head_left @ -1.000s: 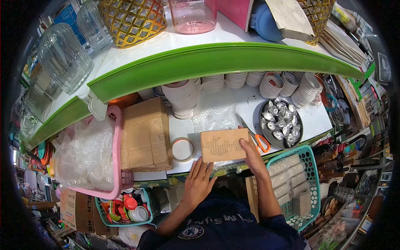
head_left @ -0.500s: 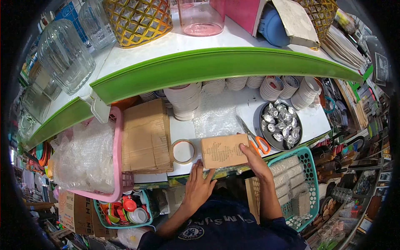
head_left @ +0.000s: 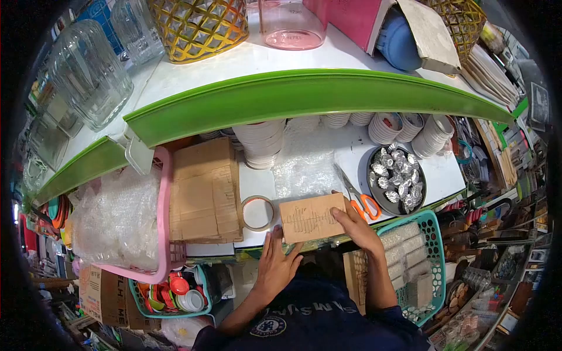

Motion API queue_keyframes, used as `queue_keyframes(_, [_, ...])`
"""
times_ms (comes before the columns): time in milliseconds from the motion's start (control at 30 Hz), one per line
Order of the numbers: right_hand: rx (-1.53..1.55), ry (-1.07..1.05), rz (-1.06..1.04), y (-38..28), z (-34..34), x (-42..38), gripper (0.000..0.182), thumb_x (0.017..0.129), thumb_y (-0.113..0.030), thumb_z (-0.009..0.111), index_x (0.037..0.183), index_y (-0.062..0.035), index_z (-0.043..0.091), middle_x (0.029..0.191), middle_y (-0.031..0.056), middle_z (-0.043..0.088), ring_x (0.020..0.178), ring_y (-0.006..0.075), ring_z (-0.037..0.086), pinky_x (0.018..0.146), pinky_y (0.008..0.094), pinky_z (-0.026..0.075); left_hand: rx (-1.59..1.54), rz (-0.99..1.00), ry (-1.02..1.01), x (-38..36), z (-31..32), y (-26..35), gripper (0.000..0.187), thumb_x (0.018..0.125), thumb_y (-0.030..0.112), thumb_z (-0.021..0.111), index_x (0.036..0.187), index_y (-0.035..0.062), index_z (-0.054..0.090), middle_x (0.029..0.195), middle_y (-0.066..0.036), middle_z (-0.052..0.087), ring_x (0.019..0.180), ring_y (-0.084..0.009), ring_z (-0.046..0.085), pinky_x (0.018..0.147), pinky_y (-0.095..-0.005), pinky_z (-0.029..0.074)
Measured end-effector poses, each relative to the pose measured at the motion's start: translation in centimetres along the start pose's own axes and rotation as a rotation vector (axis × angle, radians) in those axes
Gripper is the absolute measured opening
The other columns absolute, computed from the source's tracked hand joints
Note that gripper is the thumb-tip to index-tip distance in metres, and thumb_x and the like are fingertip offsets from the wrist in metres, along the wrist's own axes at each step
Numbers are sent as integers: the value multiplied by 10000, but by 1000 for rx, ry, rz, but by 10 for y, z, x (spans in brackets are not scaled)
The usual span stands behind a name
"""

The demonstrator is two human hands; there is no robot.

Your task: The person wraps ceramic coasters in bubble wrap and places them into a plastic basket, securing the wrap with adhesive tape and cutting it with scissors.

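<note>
My right hand grips a small brown piece of cardboard by its right end, thumb on top. Dark pen scribbles run along the cardboard's upper face, and its near edge reaches the front of the white counter. My left hand has its fingers stretched out and apart, tips right at the cardboard's lower left corner. Left of the cardboard lies a roll of tape. Orange-handled scissors rest just right of it, blades pointing away. Behind is a sheet of bubble wrap.
A stack of folded cardboard and a pink basket of bubble wrap stand left. A dark bowl of silver foil-like pieces sits right, near stacked white cups. Teal baskets flank me below; a green-edged shelf overhangs.
The cardboard has shifted slightly left and toward me, its right end tilting up a little, with my right hand following. My left hand stays nearly in place.
</note>
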State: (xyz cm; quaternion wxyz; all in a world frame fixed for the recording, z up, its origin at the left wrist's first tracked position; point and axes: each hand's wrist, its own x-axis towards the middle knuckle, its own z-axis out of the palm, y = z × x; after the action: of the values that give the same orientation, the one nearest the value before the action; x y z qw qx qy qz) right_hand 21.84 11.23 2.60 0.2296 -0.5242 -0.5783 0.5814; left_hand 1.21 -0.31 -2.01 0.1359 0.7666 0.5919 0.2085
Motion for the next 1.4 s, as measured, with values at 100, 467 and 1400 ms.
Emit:
queue_keyframes(100, [-13, -20, 20, -6, 0, 1, 790, 950, -528, 475, 1494, -7, 236, 1366, 279, 469, 1303, 352, 443, 1068, 380, 341, -45, 10, -4, 3, -6, -2, 410, 895, 222, 642, 1294, 135, 604, 1426, -287, 344, 1367, -434, 304, 1145, -534, 226])
queue_keyframes(467, [-294, 13, 12, -10, -3, 0, 815, 937, -596, 428, 1501, -35, 251, 1322, 326, 502, 1261, 405, 496, 1040, 405, 382, -67, 15, 5, 3, -6, -1, 388, 895, 218, 632, 1278, 149, 625, 1387, -277, 379, 1357, -428, 323, 1137, -535, 228])
queue_keyframes(1400, [-440, 93, 90, -27, -14, -5, 728, 859, -576, 600, 1367, -61, 514, 967, 240, 691, 918, 325, 689, 817, 366, 521, -86, 15, -22, 1, -7, -1, 404, 895, 223, 643, 1294, 163, 615, 1427, -296, 348, 1382, -432, 287, 1151, -552, 193])
